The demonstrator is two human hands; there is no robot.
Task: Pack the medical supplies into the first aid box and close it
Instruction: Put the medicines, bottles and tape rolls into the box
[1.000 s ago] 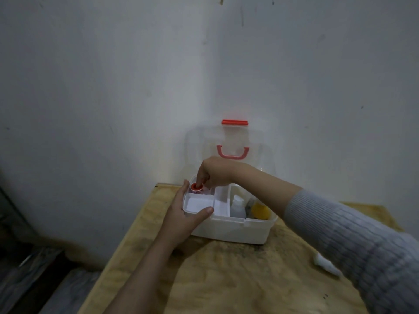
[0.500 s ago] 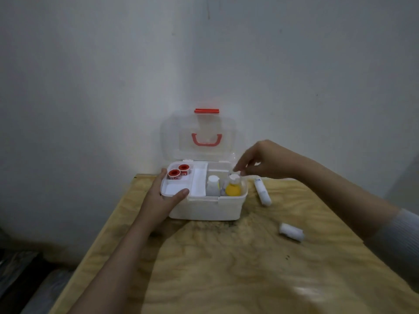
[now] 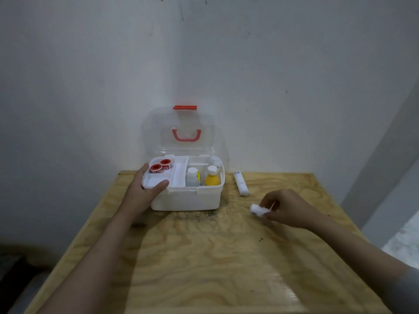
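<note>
We look down from a head-worn camera at a plywood table (image 3: 204,257) set against a pale grey wall (image 3: 90,75). At the far middle of the table stands a white plastic first aid box (image 3: 188,197), open, with its clear lid (image 3: 181,132) tipped upright against the wall; the lid carries a red handle (image 3: 186,135) and a red latch (image 3: 185,107) on its top edge. Inside the box, in the far left corner of a white tray (image 3: 158,180), we see two red-rimmed tape rolls (image 3: 160,167) side by side. In the right compartment stand a white bottle (image 3: 192,177) and, just to its right, a yellow bottle with a white cap (image 3: 212,177), both upright. Our left hand (image 3: 145,191) grips the near left corner of the box, the thumb laid over the tray's rim and the fingers wrapped round the left side, pressed together. On the table just to the right of the box lies a white tube (image 3: 241,183), pointing away from us and apart from the box wall. Nearer and further right, our right hand (image 3: 285,207) pinches a small white bandage roll (image 3: 257,210) between thumb and fingertips; we cannot tell whether the roll touches the wood. It is well apart from the box. A grey sleeve (image 3: 408,284) shows at the right edge.
</note>
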